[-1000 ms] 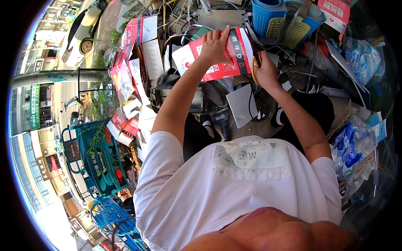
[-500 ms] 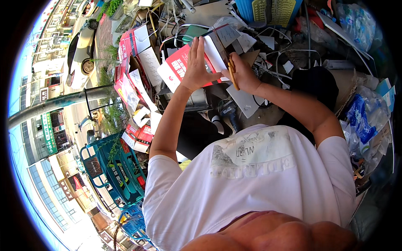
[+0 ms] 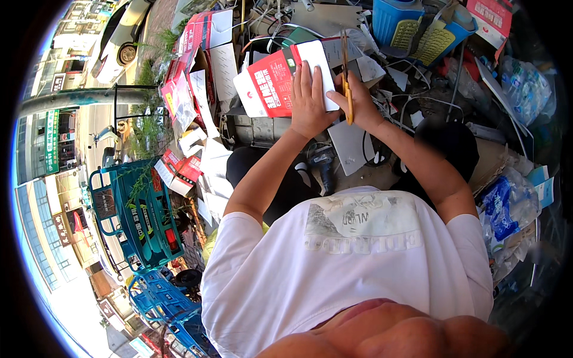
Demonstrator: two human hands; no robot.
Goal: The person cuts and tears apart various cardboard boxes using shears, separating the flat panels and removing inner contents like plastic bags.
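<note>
A red and white cardboard box [image 3: 271, 83] is held up in front of me, its printed side showing. My left hand [image 3: 310, 98] lies flat on its right part, fingers stretched out and pressed together. Beside the box's right edge, my right hand [image 3: 364, 107] is closed around the yellow handle of what looks like a pair of scissors [image 3: 349, 98]. Their long dark blade points away from me, close along the box's white edge. The right thumb reaches toward the box's lower right corner. Below the hands, a dark cordless drill [image 3: 324, 169] lies beside a pale flat panel [image 3: 351, 146].
Opened red and white cartons [image 3: 197, 36] are heaped at the left. Cables and scraps cover the ground ahead. A blue and yellow plastic container [image 3: 397, 24] stands at the far right, with bagged plastic [image 3: 525, 89] nearby. A teal cargo vehicle [image 3: 140, 215] is parked at the left.
My left hand has gone from raised fingers with the thumb spread to lying flat on the box. The scissors have swung more upright. The whole view has shifted slightly.
</note>
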